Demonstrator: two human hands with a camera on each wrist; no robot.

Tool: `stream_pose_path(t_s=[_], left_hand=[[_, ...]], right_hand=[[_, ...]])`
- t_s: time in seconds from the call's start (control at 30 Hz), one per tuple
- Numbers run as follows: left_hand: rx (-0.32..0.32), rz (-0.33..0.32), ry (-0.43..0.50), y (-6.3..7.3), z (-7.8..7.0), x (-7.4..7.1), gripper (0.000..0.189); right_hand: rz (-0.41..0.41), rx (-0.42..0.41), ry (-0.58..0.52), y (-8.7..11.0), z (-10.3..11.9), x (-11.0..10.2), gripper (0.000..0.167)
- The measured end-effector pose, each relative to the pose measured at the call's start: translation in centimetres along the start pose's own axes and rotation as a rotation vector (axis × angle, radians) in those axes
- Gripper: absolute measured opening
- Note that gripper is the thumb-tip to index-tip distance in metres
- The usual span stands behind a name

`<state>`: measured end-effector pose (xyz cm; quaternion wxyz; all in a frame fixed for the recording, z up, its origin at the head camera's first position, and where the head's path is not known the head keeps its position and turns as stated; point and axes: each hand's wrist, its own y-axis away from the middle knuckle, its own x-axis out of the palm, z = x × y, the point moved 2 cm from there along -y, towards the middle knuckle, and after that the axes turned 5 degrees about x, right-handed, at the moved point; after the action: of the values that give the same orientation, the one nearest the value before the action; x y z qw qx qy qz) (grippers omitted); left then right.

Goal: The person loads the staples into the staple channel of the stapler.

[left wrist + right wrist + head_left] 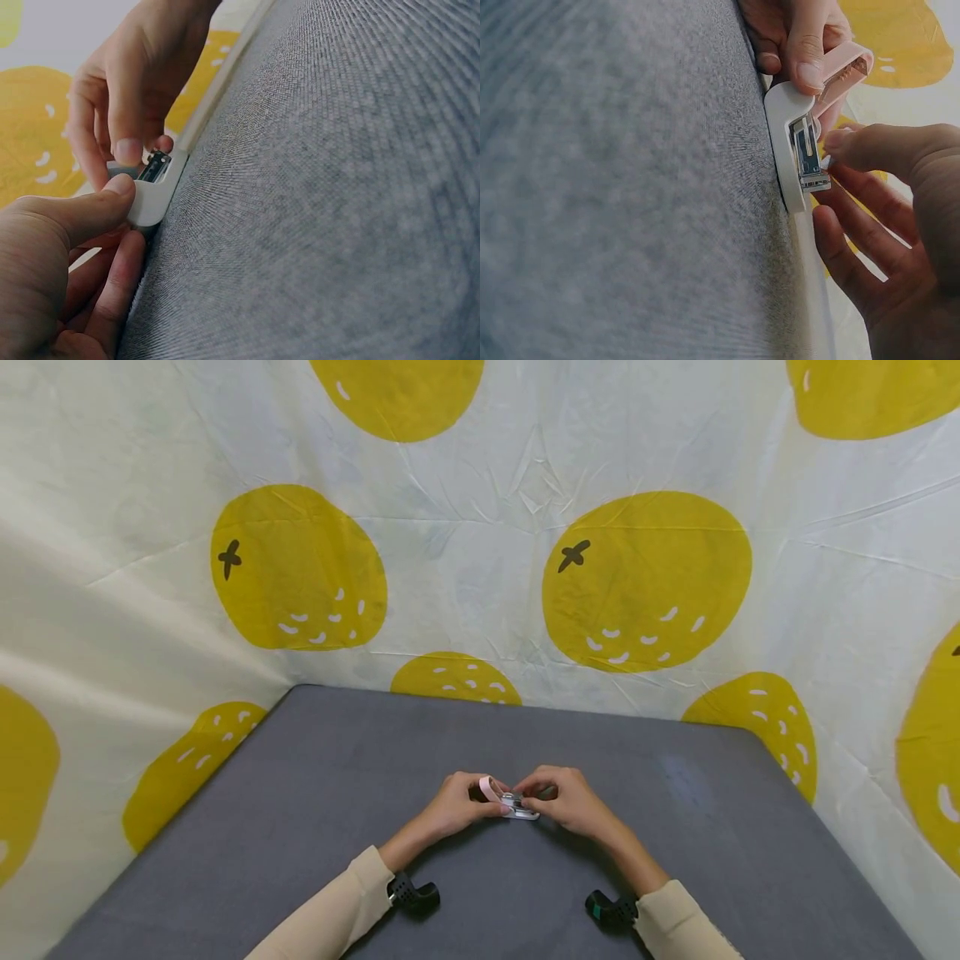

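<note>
A small stapler with a white base [781, 127] sits on the grey table, its pink cover [845, 64] swung up. The metal magazine [808, 150] lies exposed. My left hand [459, 806] holds the stapler at the cover end, thumb on top of the white base and fingers behind and below. My right hand [562, 797] is over the other end. Between its thumb and index finger it pinches a small silvery piece [826, 162] beside the magazine; I cannot tell if this is loose or part of the stapler. Its other fingers are spread near the base's end.
The grey cloth-covered table [360, 743] reaches around both hands. A white curtain [465, 585] with yellow fruit prints stands behind and at both sides. Black wrist devices [415, 897] sit at both beige sleeves.
</note>
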<state>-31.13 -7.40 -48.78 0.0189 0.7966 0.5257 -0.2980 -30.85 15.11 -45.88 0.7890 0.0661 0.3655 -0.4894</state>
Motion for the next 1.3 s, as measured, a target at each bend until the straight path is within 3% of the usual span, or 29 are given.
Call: stream_pose_path(t_s=[0.63, 0.93, 1.3], left_hand=[[-0.002, -0.007, 0.004, -0.5, -0.4, 0.1, 0.029], [0.015, -0.002, 0.011, -0.4, -0.4, 0.1, 0.029], [-0.002, 0.004, 0.019, -0.3, -0.2, 0.2, 0.029]], right_hand=[[0.073, 0.006, 0.065, -0.6, 0.5, -1.1, 0.016], [0.054, -0.003, 0.125, -0.7, 0.5, -0.9, 0.015], [0.036, -0.028, 0.113, -0.8, 0.4, -0.7, 0.015]])
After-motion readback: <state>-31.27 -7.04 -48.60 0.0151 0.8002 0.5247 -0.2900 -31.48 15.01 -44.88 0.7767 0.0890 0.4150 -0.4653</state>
